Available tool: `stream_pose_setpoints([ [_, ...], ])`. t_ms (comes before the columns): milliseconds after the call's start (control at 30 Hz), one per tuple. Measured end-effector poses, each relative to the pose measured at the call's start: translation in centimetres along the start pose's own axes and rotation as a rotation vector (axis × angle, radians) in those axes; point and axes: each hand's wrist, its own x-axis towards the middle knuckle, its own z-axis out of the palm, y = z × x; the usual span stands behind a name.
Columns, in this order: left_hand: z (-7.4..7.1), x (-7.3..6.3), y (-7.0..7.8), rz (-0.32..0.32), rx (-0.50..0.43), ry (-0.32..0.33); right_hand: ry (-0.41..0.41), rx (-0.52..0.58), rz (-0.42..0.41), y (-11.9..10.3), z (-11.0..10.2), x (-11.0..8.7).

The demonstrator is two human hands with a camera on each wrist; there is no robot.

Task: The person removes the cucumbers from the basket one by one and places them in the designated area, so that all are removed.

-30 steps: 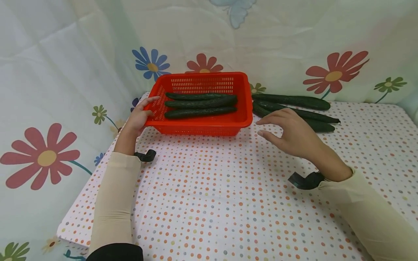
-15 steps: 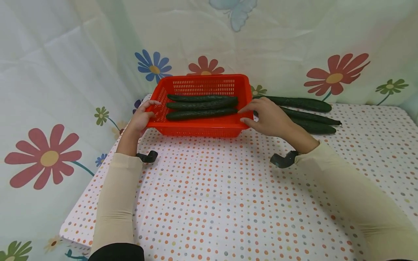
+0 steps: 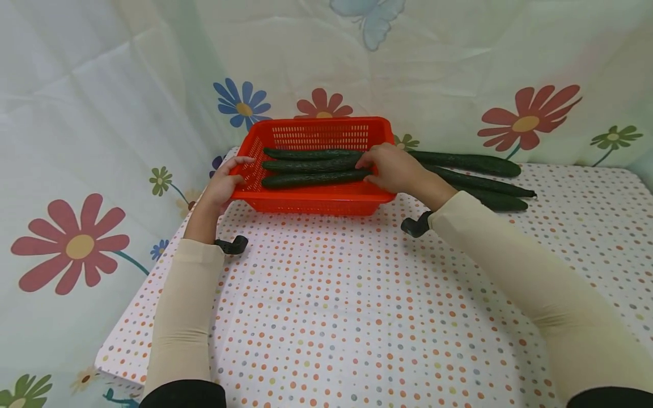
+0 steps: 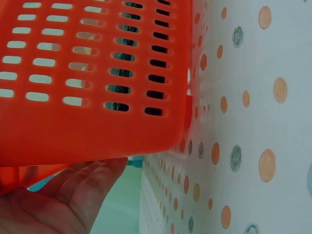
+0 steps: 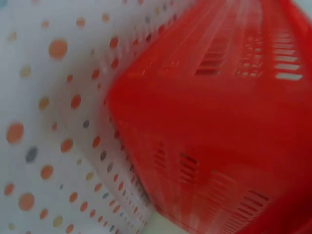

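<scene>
Red basket: stands upper centre of the frame on the dotted tabletop point(image 3: 316, 294), its slotted front wall point(image 3: 316, 205) facing the person
Left hand point(image 3: 219, 187): holds the basket's left rim, thumb and fingers bent over it; the left wrist view shows part of this hand just beneath the rim, lower left
Right hand point(image 3: 391, 168): reaches over the basket's right side, fingers bent and close to the thumb in a narrow gap, right at the cucumber ends; whether it grips one I cannot tell, and the right wrist view is blurred
Cucumbers in basket: three, lying side by side, the near one point(image 3: 313, 179), the middle one point(image 3: 308, 165) and the far one point(image 3: 306, 153); their right ends are at the right hand's fingertips, their left ends apart from the left hand
Cucumbers outside: three on the tabletop, right of the basket, partly behind the right forearm, the rearmost point(image 3: 474, 163) beside the flowered curtain point(image 3: 433, 73)
</scene>
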Motion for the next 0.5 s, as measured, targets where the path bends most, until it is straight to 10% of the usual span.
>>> stream_pose_setpoints([
  [500, 0.1, 0.1, 0.0, 0.003, 0.006, -0.008, -0.067, -0.164, 0.056, 0.1, 1.3, 3.6],
])
